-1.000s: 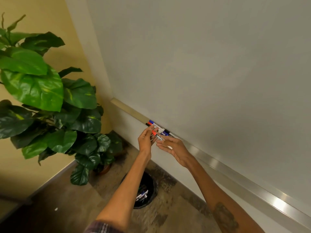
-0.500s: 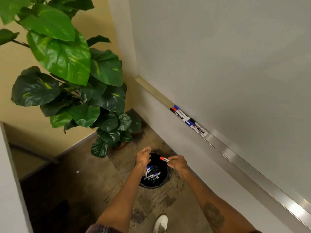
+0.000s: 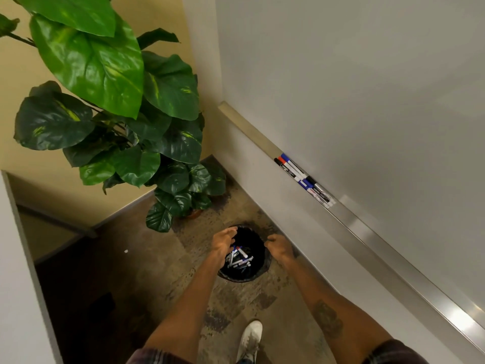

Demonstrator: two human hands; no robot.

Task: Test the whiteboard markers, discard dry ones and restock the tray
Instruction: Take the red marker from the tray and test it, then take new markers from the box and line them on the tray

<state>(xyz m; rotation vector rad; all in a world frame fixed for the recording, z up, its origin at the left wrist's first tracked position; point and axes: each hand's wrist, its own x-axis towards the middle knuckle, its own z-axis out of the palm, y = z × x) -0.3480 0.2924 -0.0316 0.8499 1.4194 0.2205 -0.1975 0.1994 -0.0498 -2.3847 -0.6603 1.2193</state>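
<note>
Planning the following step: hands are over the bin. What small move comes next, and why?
Probably raise the right hand to the markers on the tray and take one to test: it and the left hand look empty above the bin.

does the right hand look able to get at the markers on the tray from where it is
Probably yes. The right hand hangs low by the rim of the bin and seems to hold nothing; only bare wall lies between it and the tray markers, so raising the arm should do.
</note>
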